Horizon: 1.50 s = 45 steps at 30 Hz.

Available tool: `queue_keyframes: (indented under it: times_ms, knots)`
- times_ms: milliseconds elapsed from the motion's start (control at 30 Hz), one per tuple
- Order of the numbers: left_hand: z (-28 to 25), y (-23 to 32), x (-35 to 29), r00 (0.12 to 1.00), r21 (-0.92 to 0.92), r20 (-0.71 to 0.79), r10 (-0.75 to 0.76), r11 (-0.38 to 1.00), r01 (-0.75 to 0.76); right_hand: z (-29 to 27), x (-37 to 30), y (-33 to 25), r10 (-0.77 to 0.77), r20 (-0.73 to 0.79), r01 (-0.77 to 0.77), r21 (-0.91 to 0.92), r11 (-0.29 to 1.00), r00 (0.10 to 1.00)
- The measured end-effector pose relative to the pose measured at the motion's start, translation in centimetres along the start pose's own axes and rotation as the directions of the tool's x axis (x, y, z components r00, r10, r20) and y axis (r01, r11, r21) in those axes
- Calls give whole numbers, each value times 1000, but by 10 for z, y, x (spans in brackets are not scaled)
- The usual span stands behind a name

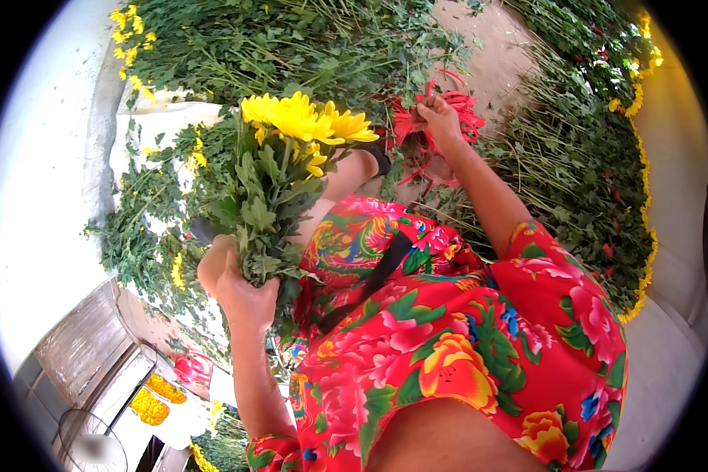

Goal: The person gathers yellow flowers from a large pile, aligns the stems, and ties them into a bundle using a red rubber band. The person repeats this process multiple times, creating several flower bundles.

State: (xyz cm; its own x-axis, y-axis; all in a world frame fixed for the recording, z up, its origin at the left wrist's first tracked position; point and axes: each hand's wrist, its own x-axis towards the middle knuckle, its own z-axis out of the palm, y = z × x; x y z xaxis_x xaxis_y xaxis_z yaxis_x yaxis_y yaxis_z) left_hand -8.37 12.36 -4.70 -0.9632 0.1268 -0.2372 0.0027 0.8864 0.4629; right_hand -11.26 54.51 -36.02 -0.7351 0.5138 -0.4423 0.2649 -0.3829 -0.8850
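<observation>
A bunch of yellow chrysanthemums (263, 185) with green leaves stands upright in my left hand (244, 291). My fingers are wrapped round its leafy lower stems, and the blooms face up and to the right. Farther off to the right, my right hand (439, 122) is at a tangled pile of thin red strips (468, 114). Its thumb and fingers are pinched together on the red strips; how many they hold I cannot make out. The pile lies on the floor beside cut stems.
Cut chrysanthemum stems (267, 47) are heaped at the far side. Another long heap (570, 165) lies along the right, its yellow blooms (643, 204) toward the wall. More stems lie on white sheeting (169, 118) at left. A stand fan (93, 444) is at lower left.
</observation>
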Motion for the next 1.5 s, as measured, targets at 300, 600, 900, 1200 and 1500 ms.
queue_keyframes:
  times_ms: [300, 600, 900, 1200, 1500]
  knots:
    - [-71, 21, -19, 975, -533, 150, -162, 818, 218, 6, -17, -23, -105, 387, 401, -888, 227, 916]
    - [-49, -14, -59, 944, -449, 179, -278, 830, 330, -71, 39, 20, -44, 26, 26, -1000, -8, 999]
    - [-65, -46, -72, 966, -279, 141, -217, 927, 249, -58, 41, 34, -154, 23, 74, -939, 337, 988]
    - [-110, -49, -70, 981, -301, 179, -72, 945, 125, 190, -199, -149, -392, 786, 483, 138, 865, 478]
    - [-95, -105, -20, 766, -610, 642, 4, 608, 508, 206, -263, -172, -335, 931, 740, 125, 661, 143]
